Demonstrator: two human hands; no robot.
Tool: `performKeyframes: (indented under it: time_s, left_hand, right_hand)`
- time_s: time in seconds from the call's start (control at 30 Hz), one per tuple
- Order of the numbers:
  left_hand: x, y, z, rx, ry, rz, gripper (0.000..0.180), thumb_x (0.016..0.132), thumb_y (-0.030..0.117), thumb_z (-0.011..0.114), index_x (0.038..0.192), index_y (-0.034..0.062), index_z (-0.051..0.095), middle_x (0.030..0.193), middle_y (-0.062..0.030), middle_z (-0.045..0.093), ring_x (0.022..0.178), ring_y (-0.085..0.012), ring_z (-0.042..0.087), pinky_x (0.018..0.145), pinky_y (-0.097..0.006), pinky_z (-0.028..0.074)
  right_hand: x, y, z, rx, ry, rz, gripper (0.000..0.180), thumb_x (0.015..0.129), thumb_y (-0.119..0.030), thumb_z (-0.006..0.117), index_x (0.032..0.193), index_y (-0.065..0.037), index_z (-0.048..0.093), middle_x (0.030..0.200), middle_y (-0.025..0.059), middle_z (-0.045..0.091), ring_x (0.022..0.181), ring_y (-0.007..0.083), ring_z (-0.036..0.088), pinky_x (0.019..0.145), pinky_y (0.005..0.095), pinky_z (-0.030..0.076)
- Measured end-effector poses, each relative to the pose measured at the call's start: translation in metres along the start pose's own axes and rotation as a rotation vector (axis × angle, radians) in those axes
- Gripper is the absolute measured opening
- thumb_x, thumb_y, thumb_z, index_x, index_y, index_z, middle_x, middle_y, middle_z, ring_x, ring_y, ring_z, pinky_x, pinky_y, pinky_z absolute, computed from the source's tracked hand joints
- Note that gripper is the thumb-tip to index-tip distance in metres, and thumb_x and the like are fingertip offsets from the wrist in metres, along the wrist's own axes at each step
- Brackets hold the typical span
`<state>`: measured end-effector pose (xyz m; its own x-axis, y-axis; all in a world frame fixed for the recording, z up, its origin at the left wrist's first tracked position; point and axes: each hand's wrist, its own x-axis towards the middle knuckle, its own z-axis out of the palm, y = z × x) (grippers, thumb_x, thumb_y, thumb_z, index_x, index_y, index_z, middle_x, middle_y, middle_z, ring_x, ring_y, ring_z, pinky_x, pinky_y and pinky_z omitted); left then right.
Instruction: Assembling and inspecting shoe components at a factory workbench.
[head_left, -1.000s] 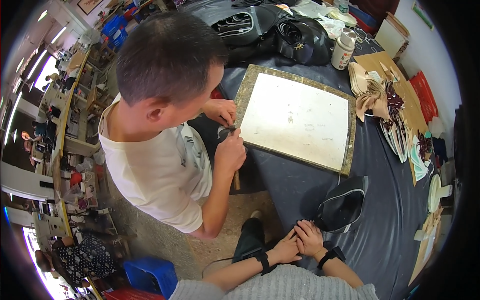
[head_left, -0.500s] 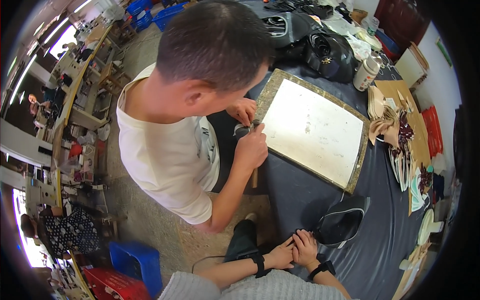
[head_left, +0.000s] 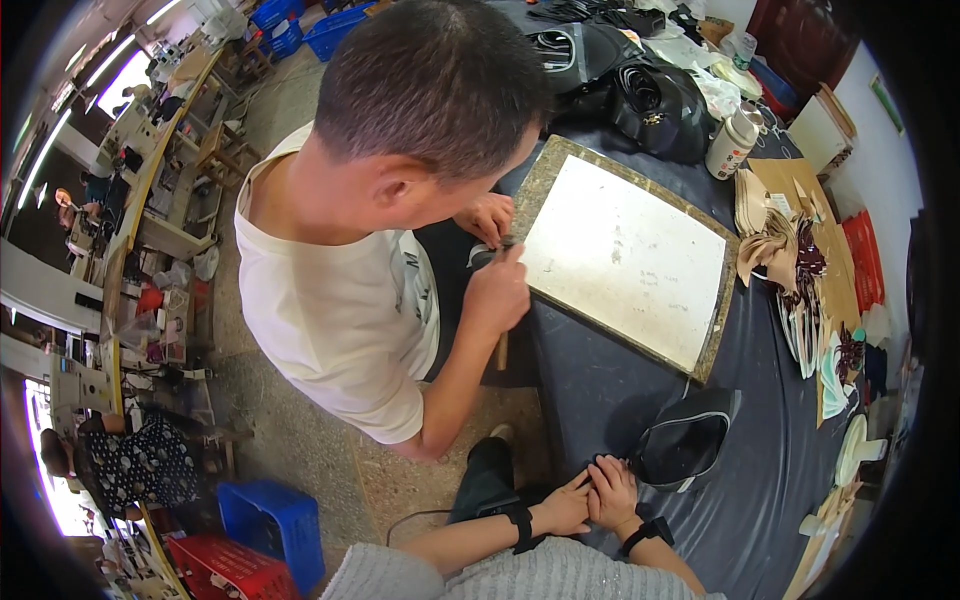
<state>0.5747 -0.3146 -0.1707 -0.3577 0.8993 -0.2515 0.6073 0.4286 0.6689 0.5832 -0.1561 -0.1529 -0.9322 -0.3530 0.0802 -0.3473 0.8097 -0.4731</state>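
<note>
At the near edge of the dark-covered table (head_left: pixel 590 370), my left hand (head_left: pixel 566 508) and my right hand (head_left: pixel 613 493) lie against each other. Their fingers are bent and close together around a small dark thing that I cannot make out. A black strap circles each wrist. Just right of my right hand, a black pouch (head_left: pixel 684 440) with a pale-edged mouth rests on the cloth. Farther off, a co-worker in a white shirt leans at the table's left edge. The co-worker's hand (head_left: pixel 497 292) grips a dark tool with a wooden handle (head_left: pixel 502 352); the other hand (head_left: pixel 486 217) is beside it.
A white sheet (head_left: pixel 630 260) covers a speckled slab (head_left: pixel 722 330) in mid-table. Black bags (head_left: pixel 660 110) and a white bottle (head_left: pixel 733 145) stand behind. Beige cut pieces (head_left: pixel 765 235) are stacked at right. Blue (head_left: pixel 270 530) and red crates (head_left: pixel 230 568) are on the floor at left.
The co-worker's gripping hand and tool have shifted slightly toward the left. My hands stay together in nearly the same place.
</note>
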Motion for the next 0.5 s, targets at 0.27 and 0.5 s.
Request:
performKeyframes:
  time_s: [0.27, 0.5]
  left_hand:
    - [-0.0011, -0.0019, 0.0022, 0.044, 0.021, 0.023, 0.058, 0.085, 0.049, 0.058, 0.122, 0.0036, 0.061, 0.133, -0.0146, 0.054, 0.141, -0.0337, 0.026, 0.118, -0.052, 0.0]
    - [-0.0004, -0.0025, 0.0037, 0.023, -0.001, 0.02, 0.059, 0.087, 0.049, 0.057, 0.124, 0.0036, 0.06, 0.133, -0.0142, 0.054, 0.14, -0.0329, 0.027, 0.118, -0.052, -0.001]
  right_hand:
    - [0.0003, -0.0007, 0.0003, 0.006, 0.007, 0.005, 0.04, 0.078, -0.023, 0.059, 0.115, -0.008, 0.063, 0.126, 0.0118, 0.057, 0.118, 0.0325, 0.053, 0.1, 0.05, 0.042]
    - [0.0, 0.0013, 0.0014, 0.042, -0.002, 0.001, 0.041, 0.075, -0.021, 0.061, 0.113, -0.006, 0.063, 0.123, 0.0143, 0.058, 0.117, 0.035, 0.053, 0.097, 0.0524, 0.042]
